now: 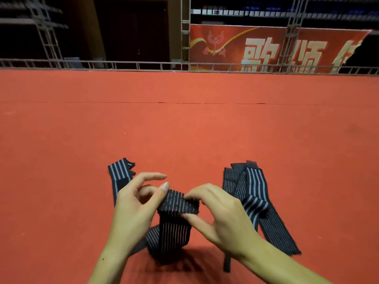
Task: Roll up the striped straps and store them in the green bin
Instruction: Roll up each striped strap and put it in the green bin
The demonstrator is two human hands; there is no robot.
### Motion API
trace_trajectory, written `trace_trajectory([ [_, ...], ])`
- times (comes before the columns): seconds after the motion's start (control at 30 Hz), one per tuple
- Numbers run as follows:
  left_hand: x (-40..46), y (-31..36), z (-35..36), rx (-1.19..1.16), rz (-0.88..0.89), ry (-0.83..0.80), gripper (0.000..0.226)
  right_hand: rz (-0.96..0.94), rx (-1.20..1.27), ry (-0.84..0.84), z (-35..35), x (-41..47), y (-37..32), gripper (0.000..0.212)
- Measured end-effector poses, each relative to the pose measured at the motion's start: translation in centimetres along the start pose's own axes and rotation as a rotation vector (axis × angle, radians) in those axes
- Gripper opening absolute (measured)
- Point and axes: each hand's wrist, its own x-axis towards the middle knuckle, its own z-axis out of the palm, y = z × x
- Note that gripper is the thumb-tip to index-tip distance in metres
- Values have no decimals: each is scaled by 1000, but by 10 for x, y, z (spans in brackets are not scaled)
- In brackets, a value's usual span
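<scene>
Both hands raised over red carpet [184, 119]; left hand [135, 203] and right hand [221, 214] pinch the started roll of one striped strap [177, 203]; second strap [252, 193] lies just right; judgement: keep tension, edges aligned; green bin unseen.
</scene>
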Motion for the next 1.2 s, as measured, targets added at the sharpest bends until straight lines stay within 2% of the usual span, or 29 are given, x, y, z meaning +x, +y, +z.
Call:
trace_trajectory([
  [0.23, -11, 21, -2, 10, 7, 25, 11, 281, 370, 70, -20, 3, -23, 12],
  [0.3, -14, 23, -2, 32, -9, 30, 20, 346, 442, 91, -25, 5, -27, 6],
  [0.37, -16, 26, -3, 32, -39, -2, 38, 386, 490, 117, -29, 8, -30, 6],
  [0.43, -19, 31, -1, -2, -70, -44, 51, 410, 517, 137, -33, 10, -32, 6],
  [0.6, -24, 36, 7, 21, -21, -39, 65, 470, 554, 133, -39, 12, -33, 7],
  [0.77, -28, 29, 0, 144, 2, -106, 72, 473, 498, 294, -61, 22, -26, 5],
  [0.9, -28, 29, -3, 203, -23, -162, 75, 438, 512, 216, -67, 26, -23, 9],
  [1.0, -23, 40, 5, 168, 43, -106, 78, 413, 553, 132, -62, 24, -25, 8],
  [1.1, -14, 45, 18, 41, 105, -54, 66, 406, 552, 45, -53, 21, -23, 6],
  [1.2, -11, 37, 25, 39, 118, -15, 54, 438, 549, -14, -44, 14, -13, 5],
])
